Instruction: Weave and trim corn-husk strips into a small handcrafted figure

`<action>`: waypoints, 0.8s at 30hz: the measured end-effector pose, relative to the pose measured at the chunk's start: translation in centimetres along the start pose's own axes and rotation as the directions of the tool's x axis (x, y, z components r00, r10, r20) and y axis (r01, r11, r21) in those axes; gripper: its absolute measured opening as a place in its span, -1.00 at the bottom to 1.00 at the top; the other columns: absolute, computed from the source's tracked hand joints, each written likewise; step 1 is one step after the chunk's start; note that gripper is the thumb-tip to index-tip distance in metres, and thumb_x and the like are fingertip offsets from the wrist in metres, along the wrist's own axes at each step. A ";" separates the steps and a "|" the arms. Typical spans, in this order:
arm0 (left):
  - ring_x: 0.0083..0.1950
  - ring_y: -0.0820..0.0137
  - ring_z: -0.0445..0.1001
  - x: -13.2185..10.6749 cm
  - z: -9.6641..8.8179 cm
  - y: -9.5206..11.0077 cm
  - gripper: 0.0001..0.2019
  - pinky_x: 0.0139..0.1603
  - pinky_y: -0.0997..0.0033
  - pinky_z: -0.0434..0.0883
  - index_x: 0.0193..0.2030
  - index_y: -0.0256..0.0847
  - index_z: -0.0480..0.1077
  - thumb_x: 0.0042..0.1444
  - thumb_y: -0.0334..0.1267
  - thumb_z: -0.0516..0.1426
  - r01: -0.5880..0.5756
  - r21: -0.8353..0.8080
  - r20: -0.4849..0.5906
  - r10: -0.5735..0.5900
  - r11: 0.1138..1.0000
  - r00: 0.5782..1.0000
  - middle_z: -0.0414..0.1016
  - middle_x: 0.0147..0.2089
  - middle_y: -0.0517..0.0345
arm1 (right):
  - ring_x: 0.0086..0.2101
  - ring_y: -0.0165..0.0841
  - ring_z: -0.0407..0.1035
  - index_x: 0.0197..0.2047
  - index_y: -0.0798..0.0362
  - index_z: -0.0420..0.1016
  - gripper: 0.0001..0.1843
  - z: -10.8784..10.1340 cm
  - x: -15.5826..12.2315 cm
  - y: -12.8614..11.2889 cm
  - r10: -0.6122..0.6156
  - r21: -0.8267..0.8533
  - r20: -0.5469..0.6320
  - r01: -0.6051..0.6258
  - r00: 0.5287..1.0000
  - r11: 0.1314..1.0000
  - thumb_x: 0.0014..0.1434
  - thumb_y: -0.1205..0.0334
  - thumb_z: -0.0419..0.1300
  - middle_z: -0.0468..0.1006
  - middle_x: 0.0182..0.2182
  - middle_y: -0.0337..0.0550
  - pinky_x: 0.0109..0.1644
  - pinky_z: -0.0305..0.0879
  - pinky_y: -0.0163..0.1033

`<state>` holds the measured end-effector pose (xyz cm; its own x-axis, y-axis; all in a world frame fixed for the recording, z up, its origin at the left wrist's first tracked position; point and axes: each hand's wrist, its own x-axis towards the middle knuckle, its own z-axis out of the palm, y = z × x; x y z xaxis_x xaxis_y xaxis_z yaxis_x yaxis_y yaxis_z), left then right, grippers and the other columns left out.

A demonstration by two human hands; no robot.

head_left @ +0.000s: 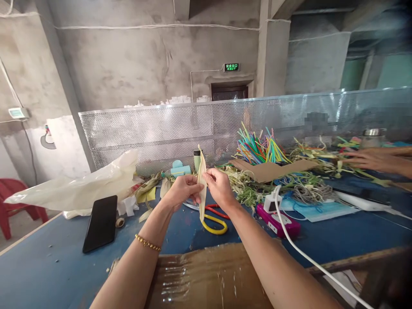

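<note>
Between my hands a long, pale cream corn husk (202,189) stands nearly upright, its pointed tip up. My left hand (185,189) pinches its left side, and a beaded bracelet circles that wrist. From the right, my right hand (219,184) grips the same husk with thumb and bent fingers. Just below and behind it on the blue table (64,262) lie scissors (215,225) with yellow and red handles; the husk and my hands hide part of them. Nearest my body, a brown cardboard sheet (209,270) lies under my forearms.
A black phone (100,223) and clear plastic bag (86,184) lie left. To the right are a purple power strip (278,221) with a white cable, blue masks (325,210), and husk heaps. Colourful stems (260,148) stand before a perforated metal screen (161,137). Another person's hands (367,159) reach in.
</note>
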<state>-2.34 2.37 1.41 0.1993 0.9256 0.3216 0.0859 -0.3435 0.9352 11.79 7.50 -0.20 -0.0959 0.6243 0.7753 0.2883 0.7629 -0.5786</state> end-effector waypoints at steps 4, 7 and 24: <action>-0.66 0.47 0.43 0.0 -0.3 -0.1 -0.90 -0.63 0.56 0.33 -0.50 -0.28 0.34 0.01 -0.40 0.14 0.054 0.108 0.010 -0.055 0.993 0.998 0.40 -0.70 0.20 | -0.52 -0.40 0.22 -0.45 0.09 0.37 -0.73 0.1 0.0 0.4 0.013 0.021 -0.018 -0.013 1.000 1.000 0.17 0.10 0.08 0.37 -0.57 -0.23 -0.41 0.11 -0.31; -0.65 0.42 0.48 0.2 -0.1 -0.2 -0.86 -0.64 0.55 0.36 -0.53 -0.26 0.30 0.02 -0.45 0.09 0.052 0.107 -0.033 -0.049 0.993 0.998 0.40 -0.72 0.20 | -0.53 -0.41 0.24 -0.43 0.08 0.39 -0.73 0.2 0.0 0.2 0.058 0.059 0.012 -0.059 0.998 0.997 0.17 0.07 0.08 0.37 -0.58 -0.24 -0.43 0.13 -0.32; -0.63 0.46 0.45 0.2 -0.5 0.1 -0.85 -0.56 0.53 0.38 -0.49 -0.29 0.34 0.07 -0.32 0.13 -0.072 0.023 -0.143 0.074 0.997 0.987 0.50 -0.65 0.07 | -0.56 -0.43 0.26 -0.54 0.11 0.43 -0.87 -0.1 -0.2 -0.3 0.224 0.147 0.230 -0.262 0.947 0.954 -0.07 0.29 0.09 0.39 -0.64 -0.26 -0.48 0.15 -0.34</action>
<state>-2.79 2.62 1.66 0.0631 0.9108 0.4080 0.0939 -0.4124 0.9061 11.86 7.19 -0.14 -0.2457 0.8009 0.5461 0.1596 0.5891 -0.7922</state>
